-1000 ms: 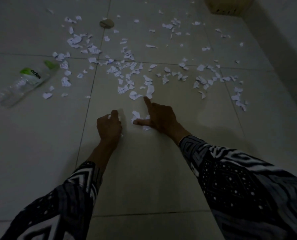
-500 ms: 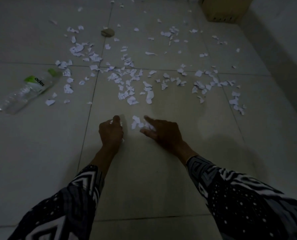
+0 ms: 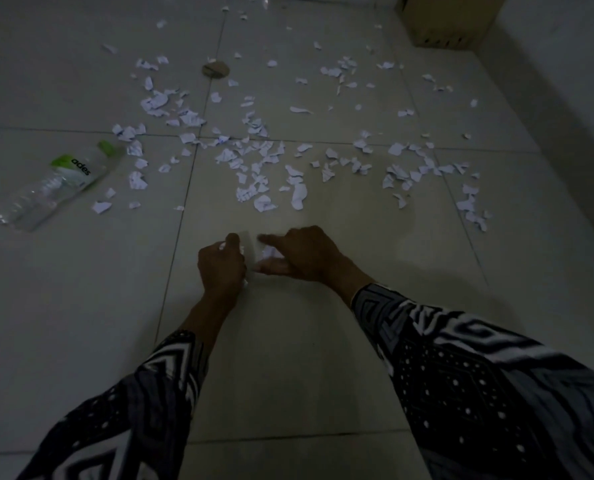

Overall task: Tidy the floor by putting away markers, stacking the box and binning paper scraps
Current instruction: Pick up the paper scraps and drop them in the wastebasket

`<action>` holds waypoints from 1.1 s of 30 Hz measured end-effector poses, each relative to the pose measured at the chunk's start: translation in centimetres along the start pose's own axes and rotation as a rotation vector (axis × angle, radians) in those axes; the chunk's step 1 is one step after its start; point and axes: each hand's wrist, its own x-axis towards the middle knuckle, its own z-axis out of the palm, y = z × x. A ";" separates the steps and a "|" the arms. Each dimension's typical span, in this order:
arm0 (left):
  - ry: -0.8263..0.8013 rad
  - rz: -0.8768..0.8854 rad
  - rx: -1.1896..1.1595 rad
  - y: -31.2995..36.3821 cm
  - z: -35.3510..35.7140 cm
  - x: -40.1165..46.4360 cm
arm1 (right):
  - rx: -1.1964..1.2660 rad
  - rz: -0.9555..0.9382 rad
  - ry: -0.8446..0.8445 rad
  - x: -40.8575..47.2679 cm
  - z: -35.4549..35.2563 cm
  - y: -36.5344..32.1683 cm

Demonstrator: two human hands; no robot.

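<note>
The room is dim. The floor (image 3: 288, 358) is laid with large pale tiles and thin dark grout lines; a pale wall (image 3: 565, 64) runs along the right, shadowed at its foot

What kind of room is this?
Probably an indoor room in a home, dimly lit: pale tiled floor, a plain wall on the right, a cardboard box in the corner, and torn paper scraps scattered about.

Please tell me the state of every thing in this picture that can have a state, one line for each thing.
left hand: curled around gathered paper scraps.
right hand: fingers extended, sweeping a few scraps toward the left hand.
scattered paper scraps: torn, spread loose over the floor.
plastic bottle: lying on its side, looks empty.
cardboard box: standing at the wall, only partly in view.
</note>
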 end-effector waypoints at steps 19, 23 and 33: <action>-0.005 -0.013 0.020 0.4 0.1 -0.2 | -0.072 0.020 0.056 -0.7 -0.1 -1.1; -0.018 0.003 0.013 0.4 0.0 -0.4 | 0.000 0.039 0.110 -1.6 -0.7 -0.4; -0.020 -0.016 0.012 0.3 0.0 -0.1 | -0.008 0.454 -0.072 -3.3 0.5 1.9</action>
